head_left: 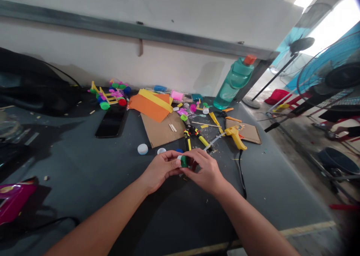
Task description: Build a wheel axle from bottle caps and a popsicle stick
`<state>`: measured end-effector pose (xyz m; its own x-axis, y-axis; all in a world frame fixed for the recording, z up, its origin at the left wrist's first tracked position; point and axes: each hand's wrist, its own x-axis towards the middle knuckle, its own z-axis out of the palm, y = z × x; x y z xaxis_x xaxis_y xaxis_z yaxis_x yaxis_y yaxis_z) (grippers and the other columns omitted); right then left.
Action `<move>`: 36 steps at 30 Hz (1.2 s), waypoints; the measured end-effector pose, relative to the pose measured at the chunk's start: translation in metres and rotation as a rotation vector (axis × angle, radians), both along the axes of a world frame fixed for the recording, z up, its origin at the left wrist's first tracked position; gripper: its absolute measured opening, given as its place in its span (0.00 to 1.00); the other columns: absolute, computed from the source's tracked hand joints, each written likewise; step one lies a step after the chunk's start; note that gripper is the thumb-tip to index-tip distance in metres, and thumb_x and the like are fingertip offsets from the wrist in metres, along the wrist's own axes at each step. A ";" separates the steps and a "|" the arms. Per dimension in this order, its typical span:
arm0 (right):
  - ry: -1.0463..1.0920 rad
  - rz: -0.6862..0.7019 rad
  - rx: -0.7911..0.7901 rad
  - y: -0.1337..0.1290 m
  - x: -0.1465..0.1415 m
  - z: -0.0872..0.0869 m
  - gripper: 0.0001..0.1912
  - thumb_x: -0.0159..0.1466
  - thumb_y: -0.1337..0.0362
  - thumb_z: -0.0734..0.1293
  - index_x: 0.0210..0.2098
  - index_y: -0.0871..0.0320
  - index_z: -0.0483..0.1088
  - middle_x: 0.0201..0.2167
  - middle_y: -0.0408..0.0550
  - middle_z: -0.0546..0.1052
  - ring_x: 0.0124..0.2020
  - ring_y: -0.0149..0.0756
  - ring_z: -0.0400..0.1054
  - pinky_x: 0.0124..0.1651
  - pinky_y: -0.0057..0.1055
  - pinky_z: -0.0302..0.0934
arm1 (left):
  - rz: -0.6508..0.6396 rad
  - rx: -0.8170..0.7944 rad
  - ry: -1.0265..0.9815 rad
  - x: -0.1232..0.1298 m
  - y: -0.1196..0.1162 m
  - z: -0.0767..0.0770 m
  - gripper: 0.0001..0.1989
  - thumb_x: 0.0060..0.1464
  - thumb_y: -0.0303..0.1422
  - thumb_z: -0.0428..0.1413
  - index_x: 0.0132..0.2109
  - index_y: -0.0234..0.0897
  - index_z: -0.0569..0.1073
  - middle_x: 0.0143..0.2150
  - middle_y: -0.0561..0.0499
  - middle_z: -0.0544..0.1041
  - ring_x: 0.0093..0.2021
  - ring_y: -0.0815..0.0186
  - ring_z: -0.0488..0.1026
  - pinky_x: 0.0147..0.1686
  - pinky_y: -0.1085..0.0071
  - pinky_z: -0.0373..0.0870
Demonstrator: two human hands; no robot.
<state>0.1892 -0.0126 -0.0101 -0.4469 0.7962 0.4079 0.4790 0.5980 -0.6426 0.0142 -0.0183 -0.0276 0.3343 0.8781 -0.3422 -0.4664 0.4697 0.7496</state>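
Observation:
Between my two hands, just above the dark table, is a small green cap [184, 161] with a white piece at its left side. My left hand [163, 169] pinches the white piece between thumb and fingers. On the other side, my right hand [204, 169] has its thumb and fingers closed on the green cap. White caps [143, 149] lie on the table left of my hands, and a blue cap [179, 150] shows partly behind my fingers. Yellow-and-black pliers [194, 132] lie just beyond. A yellow glue gun [236, 136] with a clear stick rests to the right.
Cardboard [160, 128], orange paper [153, 107] and a black phone [111, 122] lie farther back. A teal bottle [232, 85] stands by the wall. Colourful cap models [111, 95] are at the back left. A magenta object [17, 199] sits at the left edge.

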 end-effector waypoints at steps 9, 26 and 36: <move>0.000 0.013 0.016 0.001 0.001 -0.007 0.16 0.59 0.68 0.68 0.47 0.55 0.69 0.38 0.49 0.73 0.34 0.34 0.69 0.37 0.30 0.68 | -0.001 0.030 0.032 -0.002 0.001 -0.006 0.15 0.42 0.31 0.67 0.40 0.34 0.76 0.36 0.50 0.78 0.37 0.68 0.75 0.40 0.71 0.73; -0.027 0.006 0.066 -0.001 0.000 -0.007 0.17 0.61 0.66 0.67 0.49 0.54 0.68 0.42 0.51 0.73 0.42 0.37 0.70 0.43 0.33 0.68 | 0.056 0.144 0.112 0.000 0.000 -0.004 0.14 0.41 0.29 0.67 0.39 0.35 0.77 0.33 0.52 0.78 0.34 0.71 0.74 0.36 0.76 0.70; 0.006 0.014 0.035 -0.002 0.000 -0.005 0.21 0.61 0.64 0.67 0.54 0.54 0.65 0.43 0.51 0.73 0.43 0.38 0.69 0.45 0.36 0.69 | 0.059 0.023 0.011 0.001 0.001 -0.001 0.14 0.40 0.32 0.68 0.36 0.33 0.76 0.33 0.52 0.77 0.33 0.70 0.75 0.34 0.75 0.75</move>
